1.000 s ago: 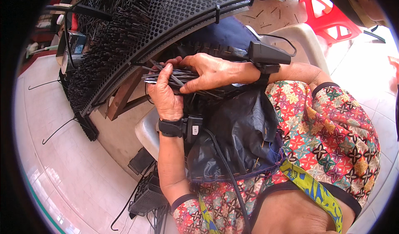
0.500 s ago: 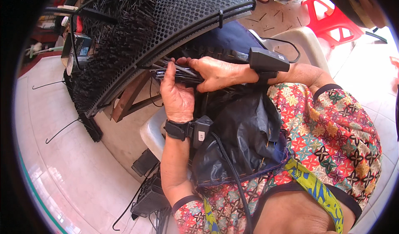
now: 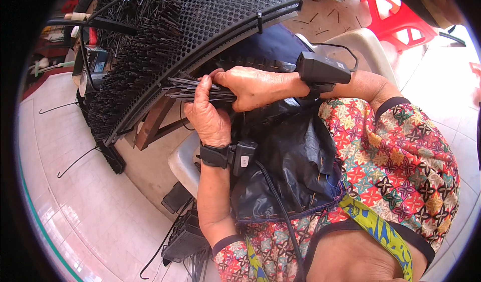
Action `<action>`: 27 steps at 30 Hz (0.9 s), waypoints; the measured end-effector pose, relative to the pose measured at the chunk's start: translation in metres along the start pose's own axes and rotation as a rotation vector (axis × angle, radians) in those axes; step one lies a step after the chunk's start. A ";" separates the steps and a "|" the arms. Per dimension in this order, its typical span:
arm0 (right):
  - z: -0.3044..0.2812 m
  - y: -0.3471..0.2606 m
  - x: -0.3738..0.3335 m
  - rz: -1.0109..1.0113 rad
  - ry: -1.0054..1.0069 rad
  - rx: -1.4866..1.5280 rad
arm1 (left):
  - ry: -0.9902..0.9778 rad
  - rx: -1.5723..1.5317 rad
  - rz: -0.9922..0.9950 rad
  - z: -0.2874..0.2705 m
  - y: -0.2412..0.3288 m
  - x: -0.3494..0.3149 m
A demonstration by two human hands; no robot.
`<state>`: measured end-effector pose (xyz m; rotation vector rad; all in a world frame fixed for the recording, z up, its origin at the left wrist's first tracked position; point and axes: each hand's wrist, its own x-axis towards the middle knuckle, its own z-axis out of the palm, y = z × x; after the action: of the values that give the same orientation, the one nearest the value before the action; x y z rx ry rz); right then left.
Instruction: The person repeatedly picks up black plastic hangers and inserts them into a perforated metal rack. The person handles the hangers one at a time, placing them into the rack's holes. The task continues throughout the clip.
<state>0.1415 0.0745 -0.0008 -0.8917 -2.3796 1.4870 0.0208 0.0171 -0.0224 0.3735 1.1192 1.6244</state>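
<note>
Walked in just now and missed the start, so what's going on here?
A person holds a loose bundle of thin dark rods between two bare hands, close to the near edge of a perforated black panel. The left hand has its thumb up against the bundle, while the right hand is around its right end. Many similar rods stand packed on the panel's left part, and others lie jumbled beyond them. Whether the held bundle touches the panel is hard to tell.

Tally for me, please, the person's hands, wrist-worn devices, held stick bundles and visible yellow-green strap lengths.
Hands: 2 (left, right)
Black wrist devices: 2 (left, right)
Stick bundle: 1
Strap lengths: 2 (longer, shorter)
Total: 7
</note>
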 end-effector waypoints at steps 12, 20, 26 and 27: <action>-0.015 0.026 0.002 -0.043 -0.342 0.030 | 0.102 -0.292 -0.072 -0.058 0.010 0.026; -0.041 0.047 0.000 0.181 -0.414 0.213 | 0.011 -0.378 -0.073 -0.074 0.021 0.030; -0.047 0.062 -0.002 0.240 -0.202 0.498 | -0.021 -0.346 -0.169 -0.072 0.009 0.019; -0.046 0.063 -0.003 0.244 -0.153 0.534 | 0.029 -0.272 -0.155 -0.070 0.003 0.017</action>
<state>0.1890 0.1272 -0.0332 -0.9743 -1.8456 2.2067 -0.0376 -0.0005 -0.0602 0.0834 0.9095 1.6213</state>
